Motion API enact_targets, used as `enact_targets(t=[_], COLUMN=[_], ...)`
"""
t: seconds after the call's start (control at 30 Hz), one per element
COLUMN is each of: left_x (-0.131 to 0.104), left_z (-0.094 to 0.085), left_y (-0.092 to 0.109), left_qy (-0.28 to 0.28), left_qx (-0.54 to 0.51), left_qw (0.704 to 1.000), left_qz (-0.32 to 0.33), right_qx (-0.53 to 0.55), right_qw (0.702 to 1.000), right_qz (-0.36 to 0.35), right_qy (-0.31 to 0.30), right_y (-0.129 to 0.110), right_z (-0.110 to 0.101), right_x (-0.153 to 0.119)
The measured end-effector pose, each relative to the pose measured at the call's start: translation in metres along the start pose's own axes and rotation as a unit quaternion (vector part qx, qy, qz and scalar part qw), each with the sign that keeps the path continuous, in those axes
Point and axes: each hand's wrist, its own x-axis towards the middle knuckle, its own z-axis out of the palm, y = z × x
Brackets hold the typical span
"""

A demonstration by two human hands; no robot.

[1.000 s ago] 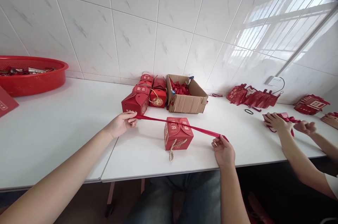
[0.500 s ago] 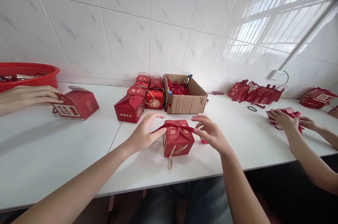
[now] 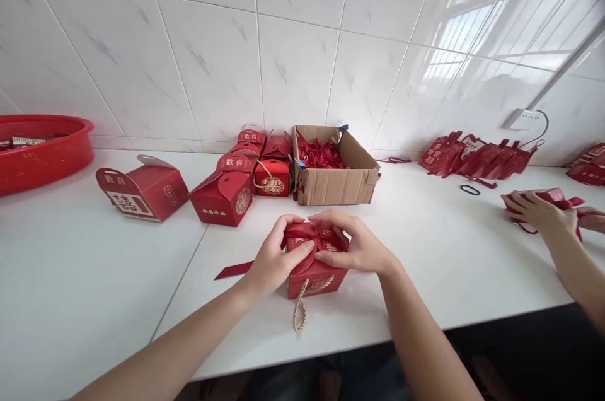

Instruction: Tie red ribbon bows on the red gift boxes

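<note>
A red gift box (image 3: 316, 268) with gold lettering and a looped rope cord (image 3: 299, 313) on its front stands on the white table before me. Red ribbon (image 3: 235, 270) crosses its top, one end trailing left past my left hand. My left hand (image 3: 282, 256) grips the box's top left, thumb on the lid flaps and fingers over the far edge. From the right, my right hand (image 3: 354, 244) clasps the top too, its thumb close to the other one. My fingers partly cover the ribbon's middle.
Behind the box stands a cardboard carton (image 3: 336, 186) of red ribbons, beside several finished red boxes (image 3: 222, 199). A single red box (image 3: 144, 193) and a red plastic basket (image 3: 45, 158) are at left. At right, another person's hands (image 3: 543, 212) hold a red box near flat packs (image 3: 477, 155).
My hands have come inward from the ribbon ends onto the box top. The other person's hand at left has let go of the red box and left view. The view has shifted slightly.
</note>
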Motion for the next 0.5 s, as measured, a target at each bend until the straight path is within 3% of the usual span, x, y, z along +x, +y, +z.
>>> enact_targets(t=[0.33,0.4,0.5], left_x=[0.002,0.002,0.003], left_z=[0.006,0.002,-0.007], left_y=[-0.006,-0.006,-0.005], left_qy=[-0.013,0.013,0.1], left_qx=[-0.026,0.014,0.089], left_qw=[1.0,1.0,0.99], left_qz=[0.004,0.022,0.04], right_qx=[-0.002,-0.006,-0.02], right_qw=[1.0,1.0,0.994], right_qz=[-0.004,0.006,0.066], right_qy=[0.01,0.03,0.09], right_y=[0.002,0.004,0.009], right_z=[0.004,0.002,-0.003], right_x=[-0.003,-0.004,-0.006])
